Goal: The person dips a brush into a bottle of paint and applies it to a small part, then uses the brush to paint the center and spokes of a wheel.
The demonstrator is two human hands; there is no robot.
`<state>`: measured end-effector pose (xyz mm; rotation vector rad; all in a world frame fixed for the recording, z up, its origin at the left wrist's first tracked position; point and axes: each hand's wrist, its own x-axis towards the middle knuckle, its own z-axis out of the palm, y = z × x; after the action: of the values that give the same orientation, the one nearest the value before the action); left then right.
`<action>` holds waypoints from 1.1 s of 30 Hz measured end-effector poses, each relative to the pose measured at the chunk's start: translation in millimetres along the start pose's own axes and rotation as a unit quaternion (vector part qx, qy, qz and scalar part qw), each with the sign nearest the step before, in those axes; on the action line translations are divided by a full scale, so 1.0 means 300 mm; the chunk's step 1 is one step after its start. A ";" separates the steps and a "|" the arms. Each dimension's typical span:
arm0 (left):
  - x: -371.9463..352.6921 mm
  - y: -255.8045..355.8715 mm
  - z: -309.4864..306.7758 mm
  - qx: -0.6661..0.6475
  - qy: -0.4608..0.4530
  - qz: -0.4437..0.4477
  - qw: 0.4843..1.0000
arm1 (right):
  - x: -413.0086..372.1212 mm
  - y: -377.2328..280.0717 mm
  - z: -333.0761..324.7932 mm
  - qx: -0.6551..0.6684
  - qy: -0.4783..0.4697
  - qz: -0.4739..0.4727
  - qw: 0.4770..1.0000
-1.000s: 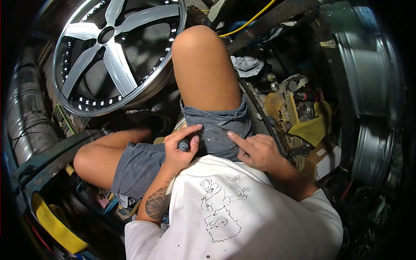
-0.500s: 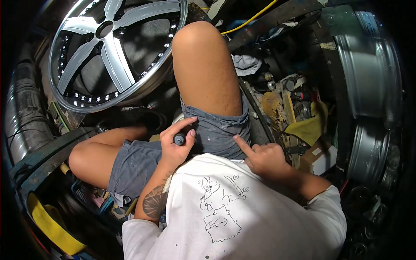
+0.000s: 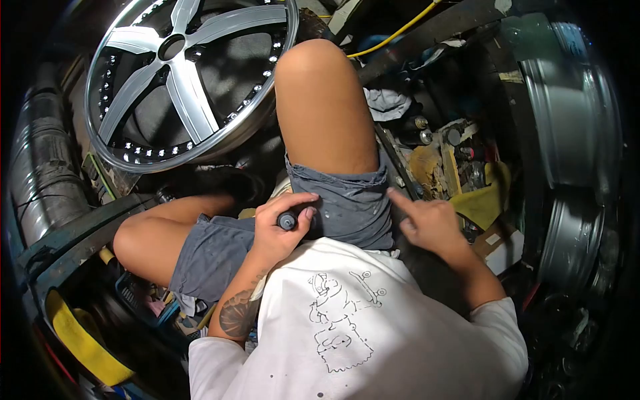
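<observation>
My left hand (image 3: 275,232) is closed around a black cylindrical object (image 3: 287,221) with its round end facing up. Its kind does not show, and the fist hides the rest of it. That hand rests over the grey shorts (image 3: 337,207), near the hem of the white T-shirt. My right hand (image 3: 430,223) is to the right of the shorts, index finger stretched out and the other fingers loosely curled. Nothing shows in it, and its fingertip is close to the shorts' leg. A silver wheel rim (image 3: 175,63) with five spokes and a studded edge lies beyond my legs.
More metal rims (image 3: 567,120) stand along the right side. Shiny metal barrels (image 3: 47,167) are at the far left. A yellow cloth (image 3: 483,200), a white cardboard box (image 3: 500,247) and spray cans (image 3: 421,130) crowd the right. A yellow strip (image 3: 83,340) is low left, and a yellow cable (image 3: 397,33) crosses the top.
My right hand has moved right and slightly away from my body, off the shorts. My left hand keeps its hold on the black object. The whole view has shifted a little.
</observation>
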<state>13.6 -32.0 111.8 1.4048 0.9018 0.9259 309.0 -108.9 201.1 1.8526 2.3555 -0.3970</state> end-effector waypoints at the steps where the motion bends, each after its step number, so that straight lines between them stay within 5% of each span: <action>1: 0.001 0.015 -0.003 -0.018 -0.008 -0.012 1.000 | -0.006 0.034 -0.013 0.015 0.014 0.023 1.000; 4: 0.020 0.042 0.001 -0.055 -0.033 -0.023 0.998 | 0.030 0.006 -0.097 0.173 0.073 0.014 0.982; 6: 0.039 0.087 0.010 -0.066 -0.049 -0.020 0.996 | 0.062 -0.084 -0.120 0.382 0.062 0.024 0.922; 13: 0.075 0.190 0.022 -0.212 0.012 -0.165 0.963 | 0.168 -0.220 -0.029 0.629 0.021 -0.003 0.777; 19: 0.093 0.187 0.020 -0.249 0.001 -0.172 0.953 | 0.225 -0.213 -0.032 0.480 0.086 -0.090 0.868; 28: 0.090 0.144 0.030 -0.231 0.064 -0.128 0.962 | 0.277 -0.238 -0.067 0.328 0.158 -0.134 0.922; 33: 0.085 0.145 0.065 -0.342 0.109 -0.152 0.921 | 0.272 -0.235 -0.082 0.329 0.134 -0.116 0.928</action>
<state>41.8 -17.7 155.5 0.5536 0.8154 1.0336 222.5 -40.9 213.3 1.9615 2.8909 -1.1541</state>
